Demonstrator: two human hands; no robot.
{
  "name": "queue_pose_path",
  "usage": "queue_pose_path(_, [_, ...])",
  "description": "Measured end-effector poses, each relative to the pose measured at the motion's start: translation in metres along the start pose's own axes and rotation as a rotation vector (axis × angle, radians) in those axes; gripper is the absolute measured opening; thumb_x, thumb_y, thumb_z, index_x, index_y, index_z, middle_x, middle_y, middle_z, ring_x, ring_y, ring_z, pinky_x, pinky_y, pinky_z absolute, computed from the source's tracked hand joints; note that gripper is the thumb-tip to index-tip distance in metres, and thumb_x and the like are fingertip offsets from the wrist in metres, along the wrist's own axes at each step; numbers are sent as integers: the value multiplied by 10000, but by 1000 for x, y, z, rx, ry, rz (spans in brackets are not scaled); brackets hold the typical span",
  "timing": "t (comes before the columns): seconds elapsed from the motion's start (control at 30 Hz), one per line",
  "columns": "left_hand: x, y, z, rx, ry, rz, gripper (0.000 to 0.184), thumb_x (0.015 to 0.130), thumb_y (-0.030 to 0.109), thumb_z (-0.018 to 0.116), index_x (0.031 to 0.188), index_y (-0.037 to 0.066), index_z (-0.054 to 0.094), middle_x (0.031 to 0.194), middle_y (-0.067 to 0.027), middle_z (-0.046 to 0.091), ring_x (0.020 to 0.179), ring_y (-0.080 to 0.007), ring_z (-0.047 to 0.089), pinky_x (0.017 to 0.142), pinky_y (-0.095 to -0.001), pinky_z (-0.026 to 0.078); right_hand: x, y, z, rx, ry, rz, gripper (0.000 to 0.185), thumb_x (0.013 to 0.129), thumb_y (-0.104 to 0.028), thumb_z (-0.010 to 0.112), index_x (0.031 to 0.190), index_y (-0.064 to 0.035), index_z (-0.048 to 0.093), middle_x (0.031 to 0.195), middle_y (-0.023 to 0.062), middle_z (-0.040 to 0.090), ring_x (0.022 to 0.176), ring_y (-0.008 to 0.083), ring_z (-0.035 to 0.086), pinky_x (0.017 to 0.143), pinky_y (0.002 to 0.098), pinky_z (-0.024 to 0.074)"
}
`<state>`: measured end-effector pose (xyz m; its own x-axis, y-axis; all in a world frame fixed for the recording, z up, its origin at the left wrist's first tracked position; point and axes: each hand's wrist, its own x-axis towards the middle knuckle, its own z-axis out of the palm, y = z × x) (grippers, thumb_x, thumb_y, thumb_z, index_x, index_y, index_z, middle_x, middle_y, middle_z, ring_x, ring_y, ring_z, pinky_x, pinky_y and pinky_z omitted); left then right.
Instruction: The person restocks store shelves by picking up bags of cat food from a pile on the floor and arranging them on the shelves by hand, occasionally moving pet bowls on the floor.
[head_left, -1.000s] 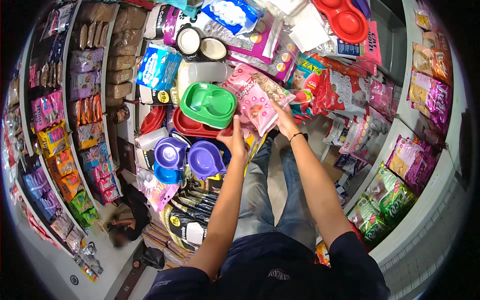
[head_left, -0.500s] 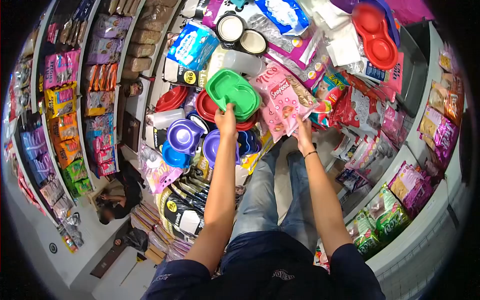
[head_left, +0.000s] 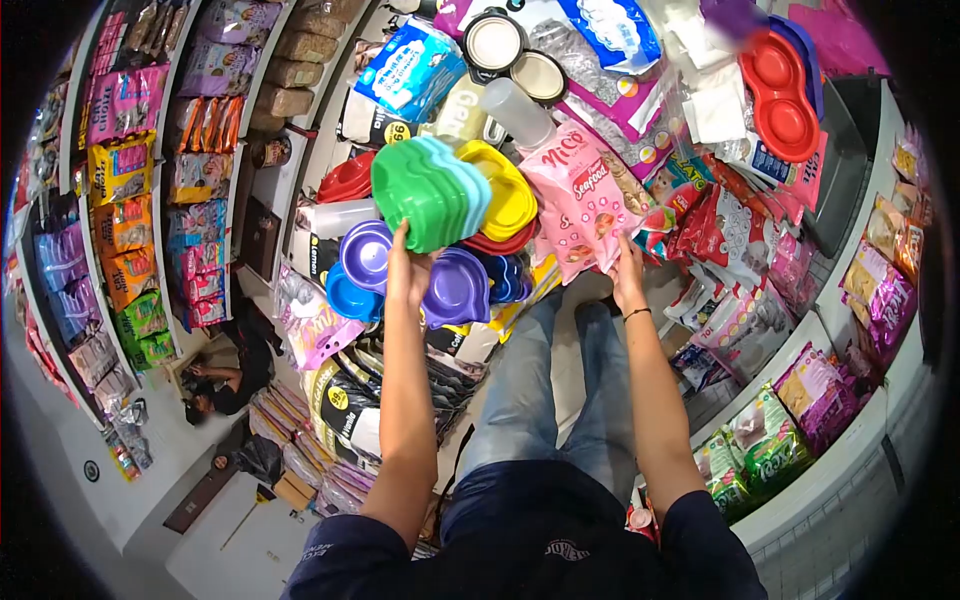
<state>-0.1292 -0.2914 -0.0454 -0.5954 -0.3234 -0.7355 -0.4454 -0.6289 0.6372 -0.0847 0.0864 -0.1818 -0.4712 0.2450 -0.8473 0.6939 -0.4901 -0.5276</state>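
Observation:
My left hand grips the lower edge of a tilted stack of pet bowls, with green bowls at the left and light blue bowls nested behind. Just right of the stack, a yellow double bowl rests over a red bowl. Closed on the lower corner of a pink Nico Seafood bag is my right hand. Below the stack lie two purple bowls, and a blue bowl sits at their left.
Shelves of packaged pet goods line the left side. More snack-like bags stand on the right shelf. Red double bowls, a blue diaper-style pack and two round tubs lie farther back. A person is at the lower left.
My left hand has moved left and tipped the green bowls up, so light blue bowls and the yellow bowl now show. My right hand stays on the pink bag.

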Motion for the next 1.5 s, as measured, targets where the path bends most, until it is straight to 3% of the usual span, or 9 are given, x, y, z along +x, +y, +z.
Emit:
queue_pose_path(0.3, [7, 63, -84, 145, 81, 107, 545, 996, 370, 615, 1408, 45, 469, 1334, -149, 602, 1197, -282, 593, 1031, -491, 462, 18, 3, -11, -55, -99, 37, 670, 946, -488, 663, 1411, -67, 429, 1334, 107, 557, 1181, 224, 566, 905, 413, 504])
queue_pose_path(0.43, [57, 103, -118, 317, 106, -28, 542, 964, 348, 658, 1365, 14, 509, 1324, -149, 587, 1115, -300, 627, 927, -475, 527, 6, 1, 0, -68, 3, 6, 511, 963, -452, 654, 1298, -88, 527, 1152, 61, 631, 953, 194, 655, 787, 366, 545])
queue_pose_path(0.5, [84, 116, -120, 408, 17, -163, 524, 951, 337, 665, 1317, -18, 544, 1291, -159, 600, 1073, -290, 640, 900, -468, 536, 12, 6, 0, -79, 7, -3, 507, 961, -450, 659, 1292, -89, 528, 1163, 63, 630, 960, 199, 658, 795, 371, 549])
queue_pose_path(0.7, [112, 126, -96, 528, 82, -78, 531, 933, 341, 689, 1291, -34, 575, 1213, -161, 645, 1028, -265, 650, 873, -430, 540, 18, 14, 0, -20, -2, 3, 489, 954, -440, 676, 1277, -106, 524, 1224, 76, 618, 1036, 220, 659, 853, 397, 557])
queue_pose_path(0.93, [106, 102, -117, 720, 116, 47, 554, 926, 369, 715, 1284, -36, 599, 1162, -144, 679, 1011, -238, 657, 887, -361, 522, 31, -4, -18, 85, -89, 47, 511, 936, -447, 693, 1293, -127, 514, 1213, 69, 611, 1061, 214, 628, 837, 394, 542])
queue_pose_path(1.03, [76, 73, -136, 859, 284, 510, 580, 924, 394, 726, 1272, -51, 597, 1188, -152, 671, 1066, -239, 640, 943, -346, 491, 28, -13, -14, 107, -118, 59, 512, 925, -434, 710, 1286, -130, 513, 1190, 61, 610, 1039, 205, 623, 818, 384, 537])
queue_pose_path(1.17, [30, 16, -168, 1050, 620, 624, 544, 954, 349, 706, 1305, -41, 563, 1310, -212, 581, 1221, -328, 551, 1063, -410, 411, 33, -13, -17, 118, -85, 60, 479, 914, -379, 737, 1268, -137, 523, 1176, 57, 615, 1016, 204, 631, 830, 374, 531])
queue_pose_path(1.3, [6, -14, -172, 1043, 766, 596, 522, 954, 297, 704, 1324, -36, 544, 1328, -226, 546, 1238, -365, 529, 1084, -438, 391, 47, 5, -20, 112, -96, 77, 483, 896, -314, 771, 1277, -130, 538, 1170, 49, 626, 1020, 204, 636, 851, 360, 524])
queue_pose_path(1.5, [-55, -56, -92, 1150, 544, 712, 461, 935, 204, 702, 1304, -27, 549, 1305, -217, 549, 1223, -358, 531, 1086, -441, 384, 50, -9, -16, 395, -254, 178, 395, 897, -142, 757, 1244, -36, 603, 1168, 65, 671, 1089, 185, 649, 943, 348, 524])
